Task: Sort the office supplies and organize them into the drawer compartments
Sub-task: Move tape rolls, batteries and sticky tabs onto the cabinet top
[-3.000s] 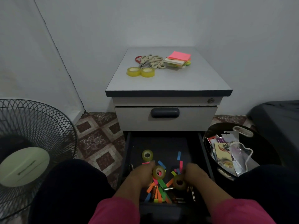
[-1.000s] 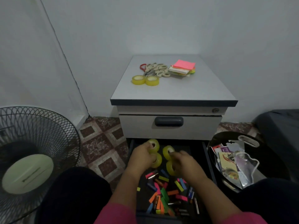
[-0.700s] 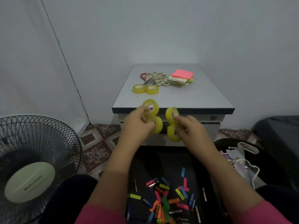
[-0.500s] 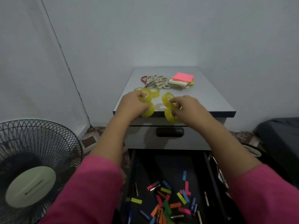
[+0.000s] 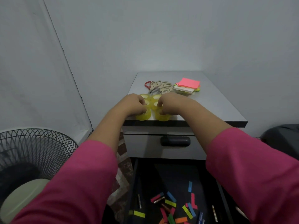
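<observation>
Tape rolls (image 5: pixel 143 116): lifted out of the open drawer (image 5: pixel 176 180), now set at the worktop (image 5: pixel 215 101) front edge beside two others. Left hand (image 5: pixel 135 104) and right hand (image 5: pixel 169 103): fingers curled onto the rolls, grip not released. Coloured tabs (image 5: pixel 169 203) remain loose in the drawer, unsorted.

Dim, flat light on my view; the open drawer (image 5: pixel 178 183) at lower centre sinks into shadow, edges bend, slightly soft

Both hands, the left hand (image 5: pixel 135 103) and right hand (image 5: pixel 168 102), have carried the tape rolls (image 5: pixel 144 116) from the drawer (image 5: pixel 145 183) up onto the surface (image 5: pixel 210 102), beside the scissors (image 5: pixel 159 86).
</observation>
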Motion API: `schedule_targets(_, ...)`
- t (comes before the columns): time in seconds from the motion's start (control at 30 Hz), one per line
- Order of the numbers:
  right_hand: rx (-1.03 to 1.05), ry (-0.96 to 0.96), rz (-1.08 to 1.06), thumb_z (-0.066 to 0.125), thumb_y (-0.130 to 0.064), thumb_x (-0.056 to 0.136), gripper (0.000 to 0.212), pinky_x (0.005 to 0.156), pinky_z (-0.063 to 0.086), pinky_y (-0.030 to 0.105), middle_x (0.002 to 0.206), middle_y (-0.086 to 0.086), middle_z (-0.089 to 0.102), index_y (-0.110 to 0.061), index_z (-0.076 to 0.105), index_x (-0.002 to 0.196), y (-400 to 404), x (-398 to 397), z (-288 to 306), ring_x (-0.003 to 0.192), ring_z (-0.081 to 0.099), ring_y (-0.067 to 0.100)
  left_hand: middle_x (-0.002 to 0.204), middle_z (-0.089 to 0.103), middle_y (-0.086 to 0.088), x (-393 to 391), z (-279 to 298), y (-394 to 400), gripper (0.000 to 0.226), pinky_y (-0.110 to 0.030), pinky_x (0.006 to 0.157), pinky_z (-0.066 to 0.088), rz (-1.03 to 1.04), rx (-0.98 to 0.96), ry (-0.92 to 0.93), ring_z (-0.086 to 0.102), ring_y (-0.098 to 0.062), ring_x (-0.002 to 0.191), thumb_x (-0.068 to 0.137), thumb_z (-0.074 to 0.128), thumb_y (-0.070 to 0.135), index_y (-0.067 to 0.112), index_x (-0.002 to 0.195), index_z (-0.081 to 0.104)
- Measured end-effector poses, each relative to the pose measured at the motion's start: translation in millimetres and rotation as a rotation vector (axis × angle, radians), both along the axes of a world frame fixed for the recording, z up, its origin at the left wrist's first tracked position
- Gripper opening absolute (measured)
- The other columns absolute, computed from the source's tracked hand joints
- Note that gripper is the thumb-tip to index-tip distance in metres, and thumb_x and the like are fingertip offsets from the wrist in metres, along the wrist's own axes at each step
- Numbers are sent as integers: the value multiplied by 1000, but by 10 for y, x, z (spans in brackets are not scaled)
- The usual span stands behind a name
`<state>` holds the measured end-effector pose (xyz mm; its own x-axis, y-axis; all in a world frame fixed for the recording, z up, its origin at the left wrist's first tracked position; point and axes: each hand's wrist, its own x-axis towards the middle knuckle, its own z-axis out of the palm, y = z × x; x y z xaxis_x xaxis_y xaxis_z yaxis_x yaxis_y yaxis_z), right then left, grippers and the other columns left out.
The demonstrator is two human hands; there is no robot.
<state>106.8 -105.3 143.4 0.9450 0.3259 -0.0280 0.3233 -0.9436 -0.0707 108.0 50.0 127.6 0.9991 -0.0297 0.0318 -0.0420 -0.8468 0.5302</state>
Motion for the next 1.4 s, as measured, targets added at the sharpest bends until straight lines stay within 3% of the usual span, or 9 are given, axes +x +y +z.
schedule_targets(0.17, 197, -36, -14, 62, -19, 87, 35, 91, 51, 40, 121, 16, 61, -6, 63, 120, 18, 2, -84, 107, 59, 29, 106, 55, -5, 19, -16, 93, 39, -20, 56, 41, -8, -87, -15, 55, -17, 82, 80, 65, 12, 22, 117, 61)
schedule_targets(0.47, 821, -129, -206, 53, -13, 87, 36, 65, 41, 24, 118, 6, 58, -20, 59, 122, -116, 65, -356, 87, 55, 14, 84, 55, 3, 157, -20, 13, 12, -23, 57, 40, 250, -310, -308, 52, -14, 77, 77, 61, 12, 13, 89, 61)
schedule_targets(0.57, 959, 37, -143, 66, -14, 81, 62, 80, 43, 25, 139, 9, 43, -19, 44, 139, -195, 27, -412, 115, 51, 19, 91, 59, -4, 265, -32, -105, 13, -25, 56, 39, 293, -260, -331, 54, -19, 80, 77, 59, 11, 11, 91, 62)
schedule_targets(0.67, 887, 92, -53, 75, -34, 79, 92, 109, 27, 33, 156, 5, 22, -15, 21, 151, -211, 7, -445, 142, 25, 20, 93, 61, -8, 373, -49, -193, 14, -27, 57, 40, 318, -211, -316, 53, -20, 77, 81, 57, 10, 7, 93, 63)
schedule_targets(0.8, 818, 55, -45, 49, -50, 93, 83, 120, 11, 40, 160, 4, 9, -11, 6, 153, -76, 102, -474, 147, 10, 20, 105, 62, -9, 438, -185, -211, 26, -30, 70, 38, 351, -166, -420, 52, -22, 94, 92, 50, 26, 10, 104, 66)
schedule_targets(0.9, 804, 64, -175, 26, -49, 100, 69, 119, 2, 48, 161, 3, 9, -11, 3, 154, 74, 270, -479, 147, 8, 22, 107, 61, -9, 409, -312, -133, 39, -35, 78, 37, 349, -164, -479, 49, -25, 100, 99, 34, 37, 14, 104, 65)
schedule_targets(1.07, 614, -9, -261, 17, -45, 100, 65, 115, -8, 52, 160, 6, 10, -8, 7, 153, 282, 462, -590, 148, 8, 20, 124, 58, -12, 382, -325, -83, 37, -36, 96, 37, 254, -401, -248, 51, -28, 114, 103, 24, 36, 20, 107, 57)
schedule_targets(1.2, 424, -98, -237, 20, -38, 99, 58, 111, -3, 60, 158, 13, 16, -9, 23, 149, 387, 665, -754, 146, 10, 26, 104, 60, -9, 422, -365, -77, 41, -31, 77, 37, 234, -327, -243, 52, -22, 90, 102, 26, 33, 11, 101, 61)
schedule_targets(1.4, 435, -122, -281, 30, -38, 98, 57, 110, 0, 62, 155, 14, 22, -8, 28, 146, 470, 762, -801, 145, 12, 27, 105, 61, -10, 500, -391, -52, 41, -29, 72, 34, 257, -246, -260, 48, -21, 86, 103, 26, 30, 9, 110, 61)
